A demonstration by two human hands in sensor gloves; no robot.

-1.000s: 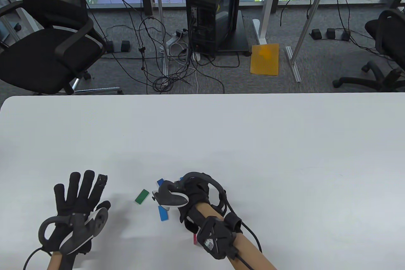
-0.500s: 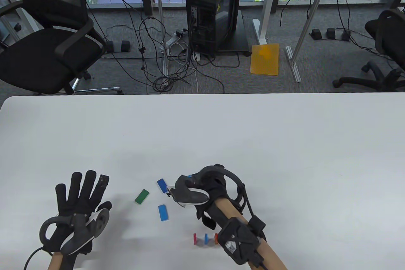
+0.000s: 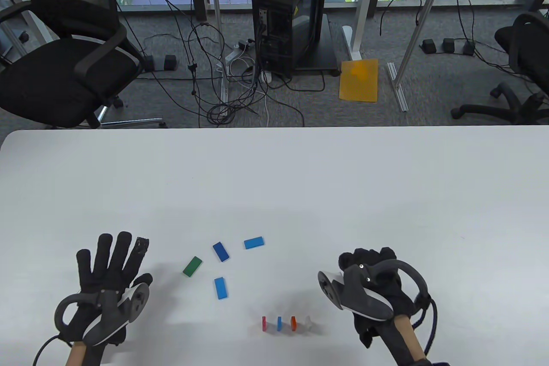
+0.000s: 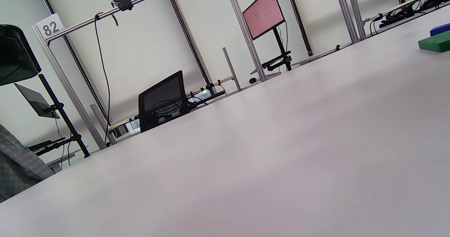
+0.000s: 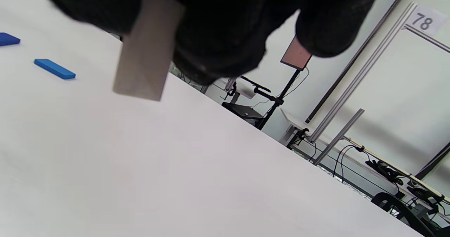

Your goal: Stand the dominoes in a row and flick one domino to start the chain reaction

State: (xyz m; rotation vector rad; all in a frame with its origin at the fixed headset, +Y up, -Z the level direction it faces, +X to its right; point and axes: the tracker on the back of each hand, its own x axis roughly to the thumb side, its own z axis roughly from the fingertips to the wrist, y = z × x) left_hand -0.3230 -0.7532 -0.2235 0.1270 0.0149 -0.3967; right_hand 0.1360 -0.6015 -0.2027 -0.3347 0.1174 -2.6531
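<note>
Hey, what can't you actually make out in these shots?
- Table view: the right hand has its grip hidden under the tracker. The pale domino it holds shows only in the right wrist view, with its top covered by the glove.
- Table view: the fourth standing domino is too faint against the white table.
- Left wrist view: the green domino is cut off by the right edge, and the left hand is out of frame.

Four dominoes (image 3: 285,323) stand in a row; four more (image 3: 221,261) lie flat.

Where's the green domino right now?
Table view: the green domino lies flat left of centre, between the left hand and the dark blue domino.
</note>
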